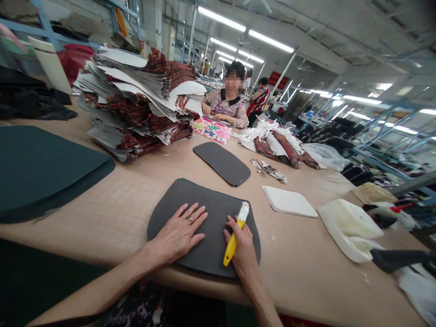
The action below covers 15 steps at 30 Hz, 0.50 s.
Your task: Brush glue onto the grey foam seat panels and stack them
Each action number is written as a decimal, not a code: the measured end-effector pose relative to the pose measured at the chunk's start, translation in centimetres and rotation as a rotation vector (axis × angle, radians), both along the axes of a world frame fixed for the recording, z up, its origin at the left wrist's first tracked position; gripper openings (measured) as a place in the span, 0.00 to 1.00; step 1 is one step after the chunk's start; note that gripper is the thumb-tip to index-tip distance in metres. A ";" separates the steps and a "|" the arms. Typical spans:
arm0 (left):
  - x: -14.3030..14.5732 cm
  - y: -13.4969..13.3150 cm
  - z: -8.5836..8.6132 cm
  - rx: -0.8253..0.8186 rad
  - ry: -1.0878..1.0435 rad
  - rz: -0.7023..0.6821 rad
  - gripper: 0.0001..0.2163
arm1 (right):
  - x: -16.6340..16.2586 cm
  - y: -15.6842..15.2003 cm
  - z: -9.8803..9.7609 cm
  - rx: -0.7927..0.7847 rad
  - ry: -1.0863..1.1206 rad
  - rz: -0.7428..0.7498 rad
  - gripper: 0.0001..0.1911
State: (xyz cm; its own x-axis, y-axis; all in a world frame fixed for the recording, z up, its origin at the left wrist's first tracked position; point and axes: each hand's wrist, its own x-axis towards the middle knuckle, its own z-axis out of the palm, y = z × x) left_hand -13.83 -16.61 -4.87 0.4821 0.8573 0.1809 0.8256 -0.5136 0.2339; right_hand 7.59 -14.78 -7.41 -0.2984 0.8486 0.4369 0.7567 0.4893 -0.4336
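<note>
Dark green sheets [47,168] lay stacked at ten o'clock of the dark grey panel [215,238], which sat at the table's [293,259] near edge, probably for easy reach; the left hand [175,230] rested palm-down on it, fingers spread and grasping nothing, seemingly to steady it. The right hand [242,240] touched the panel's right part with its fingers loosely gripping a yellow brush [231,247], bristles towards half past twelve, perhaps clear of the surface, while a white block [289,202] lay towards half past two.
</note>
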 end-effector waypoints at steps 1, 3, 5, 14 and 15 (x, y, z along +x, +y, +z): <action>0.0 0.1 -0.3 -0.007 0.011 0.006 0.23 | 0.0 0.0 -0.3 -0.018 -0.006 -0.009 0.14; -0.3 0.1 -0.5 -0.015 0.020 0.007 0.23 | 0.2 0.0 -0.5 -0.051 -0.001 -0.025 0.16; -0.6 0.1 -0.5 -0.027 0.015 0.004 0.24 | 0.4 -0.1 -0.5 -0.080 0.011 -0.034 0.17; -1.6 -0.6 1.1 -0.153 -0.258 0.005 0.23 | 0.2 0.1 -0.8 -0.112 0.199 -0.032 0.17; -2.1 -1.3 1.5 -0.149 -0.336 0.044 0.22 | 0.0 0.1 -1.1 -0.106 0.259 -0.030 0.18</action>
State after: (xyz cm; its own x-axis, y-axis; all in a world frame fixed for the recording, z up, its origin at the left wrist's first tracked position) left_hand -15.90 -17.87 -3.34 0.3786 0.9048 0.1949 0.7105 -0.4190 0.5654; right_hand 7.61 -14.72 -8.51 -0.1622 0.9005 0.4035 0.6273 0.4097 -0.6623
